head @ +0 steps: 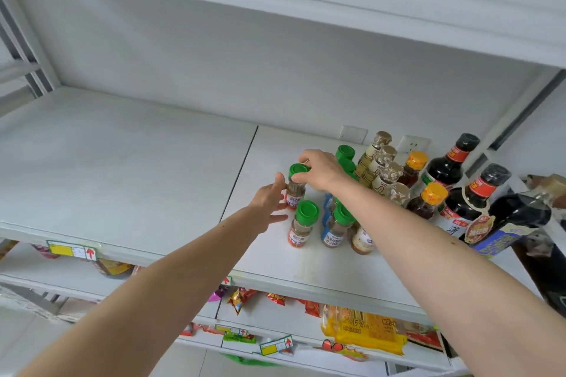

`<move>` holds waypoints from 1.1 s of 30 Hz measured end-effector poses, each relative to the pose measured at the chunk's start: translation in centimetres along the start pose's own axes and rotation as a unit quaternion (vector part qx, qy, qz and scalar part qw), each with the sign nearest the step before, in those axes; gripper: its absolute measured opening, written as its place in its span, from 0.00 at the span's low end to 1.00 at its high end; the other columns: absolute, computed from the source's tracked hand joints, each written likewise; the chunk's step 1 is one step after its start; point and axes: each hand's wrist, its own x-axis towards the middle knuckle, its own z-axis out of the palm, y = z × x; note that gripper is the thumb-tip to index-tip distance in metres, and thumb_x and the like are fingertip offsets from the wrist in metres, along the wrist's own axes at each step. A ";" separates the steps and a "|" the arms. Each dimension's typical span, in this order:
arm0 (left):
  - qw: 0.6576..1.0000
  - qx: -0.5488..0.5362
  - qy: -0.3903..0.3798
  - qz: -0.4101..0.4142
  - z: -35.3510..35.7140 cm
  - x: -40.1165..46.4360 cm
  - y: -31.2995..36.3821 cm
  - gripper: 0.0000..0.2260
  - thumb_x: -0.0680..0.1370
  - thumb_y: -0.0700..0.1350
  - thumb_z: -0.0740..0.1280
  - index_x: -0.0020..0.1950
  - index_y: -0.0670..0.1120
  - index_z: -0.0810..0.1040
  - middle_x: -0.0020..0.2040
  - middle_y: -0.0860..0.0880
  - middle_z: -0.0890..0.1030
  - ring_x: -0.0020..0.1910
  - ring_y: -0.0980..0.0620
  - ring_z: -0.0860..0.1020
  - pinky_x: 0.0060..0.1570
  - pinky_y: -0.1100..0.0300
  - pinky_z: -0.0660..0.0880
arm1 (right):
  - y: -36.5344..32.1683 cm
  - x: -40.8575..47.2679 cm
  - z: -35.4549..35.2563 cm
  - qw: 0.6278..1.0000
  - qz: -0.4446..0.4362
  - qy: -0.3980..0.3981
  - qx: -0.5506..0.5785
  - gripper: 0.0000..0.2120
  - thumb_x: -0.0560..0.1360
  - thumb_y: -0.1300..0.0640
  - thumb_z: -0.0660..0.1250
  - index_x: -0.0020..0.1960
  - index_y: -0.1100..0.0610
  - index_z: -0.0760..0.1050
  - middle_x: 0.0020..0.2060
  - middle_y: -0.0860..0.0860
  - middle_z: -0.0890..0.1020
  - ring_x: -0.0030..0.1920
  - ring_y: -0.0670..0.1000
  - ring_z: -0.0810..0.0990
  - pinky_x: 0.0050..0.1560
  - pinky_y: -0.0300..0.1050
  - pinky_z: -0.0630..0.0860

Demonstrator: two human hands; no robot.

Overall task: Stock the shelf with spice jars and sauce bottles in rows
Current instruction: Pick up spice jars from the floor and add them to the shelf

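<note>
On the white shelf (153, 177) stand several green-capped spice jars. My right hand (321, 170) grips the green cap of the back-left jar (295, 190). My left hand (269, 202) touches that jar's side with straight fingers. In front of it stands a red-labelled jar (301, 225), and beside that a blue-labelled jar (335, 228). To the right run rows of gold-capped bottles (381, 162), orange-capped sauce bottles (427, 200) and tall dark soy bottles (465, 196). My right forearm hides part of the jar rows.
A dark bottle (514, 220) leans at the far right edge. The shelf's left part is bare, with a seam (239, 174) between boards. Below, snack bags (364, 330) and price tags (73, 249) line the lower shelves. Another shelf (306, 9) hangs overhead.
</note>
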 end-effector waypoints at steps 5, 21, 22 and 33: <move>1.000 -0.006 -0.008 0.004 1.4 2.1 1.9 0.26 0.82 0.61 0.51 0.70 0.45 0.70 0.70 0.43 0.72 0.65 0.45 0.74 0.63 0.47 0.74 | 0.8 3.6 -1.8 0.998 -0.014 -0.043 -0.036 0.23 0.75 0.55 0.69 0.69 0.59 0.71 0.67 0.56 0.75 0.65 0.56 0.73 0.62 0.47 0.70; 0.999 0.008 -0.042 -0.002 3.4 8.9 5.2 0.30 0.81 0.65 0.49 0.73 0.47 0.67 0.72 0.46 0.70 0.71 0.48 0.69 0.63 0.48 0.71 | 2.9 10.7 -3.2 0.986 0.002 -0.063 -0.152 0.17 0.77 0.55 0.67 0.64 0.59 0.72 0.59 0.56 0.78 0.59 0.58 0.75 0.60 0.52 0.70; 0.999 0.008 -0.040 -0.003 3.5 9.0 5.2 0.30 0.81 0.65 0.49 0.73 0.47 0.68 0.72 0.46 0.71 0.71 0.49 0.69 0.63 0.48 0.71 | 3.0 10.9 -3.2 0.985 0.004 -0.063 -0.162 0.17 0.77 0.54 0.66 0.63 0.58 0.72 0.58 0.55 0.78 0.59 0.57 0.75 0.60 0.52 0.68; 0.999 0.024 -0.043 -0.007 4.1 9.2 5.3 0.31 0.80 0.65 0.49 0.75 0.47 0.65 0.73 0.45 0.70 0.71 0.47 0.69 0.64 0.48 0.71 | 3.4 11.7 -3.3 0.976 0.012 -0.063 -0.207 0.13 0.77 0.53 0.66 0.58 0.58 0.75 0.52 0.55 0.79 0.55 0.57 0.75 0.55 0.51 0.65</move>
